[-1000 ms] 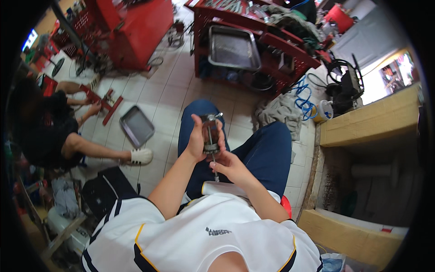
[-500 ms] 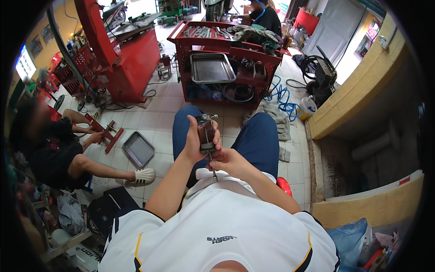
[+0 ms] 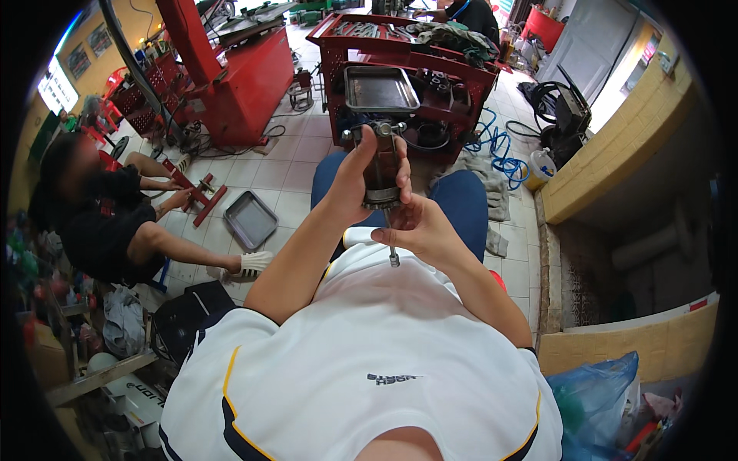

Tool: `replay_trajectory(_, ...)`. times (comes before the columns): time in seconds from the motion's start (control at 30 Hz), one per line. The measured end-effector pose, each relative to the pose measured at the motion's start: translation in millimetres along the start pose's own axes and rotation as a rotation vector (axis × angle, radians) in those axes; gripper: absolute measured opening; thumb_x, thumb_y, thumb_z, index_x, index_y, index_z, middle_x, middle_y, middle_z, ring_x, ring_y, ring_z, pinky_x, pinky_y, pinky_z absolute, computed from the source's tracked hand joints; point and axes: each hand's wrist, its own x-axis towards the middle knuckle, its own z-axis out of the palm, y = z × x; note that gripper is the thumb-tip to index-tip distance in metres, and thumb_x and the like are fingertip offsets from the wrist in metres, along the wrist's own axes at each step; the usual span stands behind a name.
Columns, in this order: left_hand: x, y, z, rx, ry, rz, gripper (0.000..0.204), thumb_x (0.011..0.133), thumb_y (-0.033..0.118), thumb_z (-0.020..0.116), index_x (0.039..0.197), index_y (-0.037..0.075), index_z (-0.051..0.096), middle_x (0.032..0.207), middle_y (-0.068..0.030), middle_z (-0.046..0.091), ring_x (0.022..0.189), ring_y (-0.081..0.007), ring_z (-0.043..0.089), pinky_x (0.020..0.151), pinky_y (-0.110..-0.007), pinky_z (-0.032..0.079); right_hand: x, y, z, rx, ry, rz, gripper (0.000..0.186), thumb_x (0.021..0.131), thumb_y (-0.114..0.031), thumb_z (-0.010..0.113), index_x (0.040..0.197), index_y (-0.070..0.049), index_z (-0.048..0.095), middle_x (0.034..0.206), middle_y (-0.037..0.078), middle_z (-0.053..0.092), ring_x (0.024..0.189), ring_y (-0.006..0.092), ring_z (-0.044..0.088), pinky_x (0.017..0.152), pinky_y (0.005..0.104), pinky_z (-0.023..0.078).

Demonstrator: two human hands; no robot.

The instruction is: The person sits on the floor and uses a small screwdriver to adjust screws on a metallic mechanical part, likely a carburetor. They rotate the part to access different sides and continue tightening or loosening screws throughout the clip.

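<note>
Above my lap I hold a dark brown metal cylinder (image 3: 382, 169), nearly upright. Metal fittings with round ends cross its top, and a toothed or ridged ring circles its lower end. A thin metal rod (image 3: 391, 244) with a small knob sticks out below, toward my shirt. My left hand (image 3: 355, 175) is closed around the cylinder's body, thumb pointing up along it. Just beneath the ring, my right hand (image 3: 424, 230) is closed on the rod, its thumb across it. The right fingers behind the rod are partly hidden.
Ahead stands a red tool cart (image 3: 400, 54) with wrenches, rags and a metal tray (image 3: 380, 89). Another tray (image 3: 250, 220) lies on the floor at left, beside a seated person (image 3: 108, 215) handling a red metal frame (image 3: 201, 198). A blue hose (image 3: 503, 157) coils at right.
Both hands have lifted the cylinder higher and farther from my lap. My view has shifted slightly, moving the surroundings up and right in the picture. Both hands keep their hold.
</note>
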Motion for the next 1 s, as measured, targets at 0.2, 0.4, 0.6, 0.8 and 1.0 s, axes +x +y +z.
replay_trajectory(0.2, -5, -12, -11, -0.115, 0.172, -0.028, 0.093, 0.086, 0.088, 0.023, 0.112, 0.004, 0.052, 0.077, -0.0106, 0.06, 0.064, -0.0246, 0.065, 0.066, -0.039, 0.056, -3, 1, 2, 0.231, -0.101, 0.031, 0.027, 0.1, -0.016, 0.062, 0.117, 0.004, 0.063, 0.104, 0.01, 0.072, 0.097, 0.0163, 0.068, 0.084, 0.0315, 0.052)
replay_trajectory(0.4, -8, -33, -26, -0.146, 0.33, -0.126, 0.086, 0.092, 0.082, 0.02, 0.113, 0.006, 0.054, 0.082, -0.013, 0.063, 0.067, -0.0265, 0.066, 0.067, -0.039, 0.055, 5, 30, -4, 0.228, -0.07, 0.128, 0.021, 0.097, -0.013, 0.067, 0.11, 0.003, 0.064, 0.095, 0.009, 0.072, 0.086, 0.0142, 0.067, 0.074, 0.0282, 0.051)
replay_trajectory(0.6, -13, -66, -34, -0.265, 0.45, -0.065, 0.085, 0.092, 0.081, 0.02, 0.119, 0.007, 0.053, 0.094, -0.0127, 0.067, 0.082, -0.0257, 0.067, 0.08, -0.042, 0.057, -1, 64, -17, 0.341, 0.037, 0.211, 0.018, 0.098, -0.018, 0.066, 0.107, -0.002, 0.062, 0.085, 0.005, 0.067, 0.073, 0.0111, 0.06, 0.068, 0.027, 0.048)
replay_trajectory(0.8, -9, -69, -46, -0.248, 0.396, -0.094, 0.091, 0.09, 0.082, 0.024, 0.132, 0.006, 0.051, 0.112, -0.0101, 0.063, 0.091, -0.0205, 0.064, 0.086, -0.043, 0.055, -5, 49, -29, 0.48, -0.064, 0.218, 0.025, 0.105, -0.023, 0.052, 0.112, -0.003, 0.063, 0.103, 0.012, 0.072, 0.09, 0.0143, 0.067, 0.074, 0.0272, 0.051)
replay_trajectory(1.0, -3, -49, -28, -0.088, 0.004, -0.002, 0.099, 0.085, 0.086, 0.028, 0.132, 0.001, 0.053, 0.087, -0.0081, 0.065, 0.073, -0.0197, 0.066, 0.073, -0.034, 0.057, -3, 56, -22, 0.145, -0.036, 0.018, 0.028, 0.085, -0.016, 0.082, 0.102, -0.002, 0.063, 0.086, 0.001, 0.069, 0.075, 0.0077, 0.062, 0.069, 0.0241, 0.047)
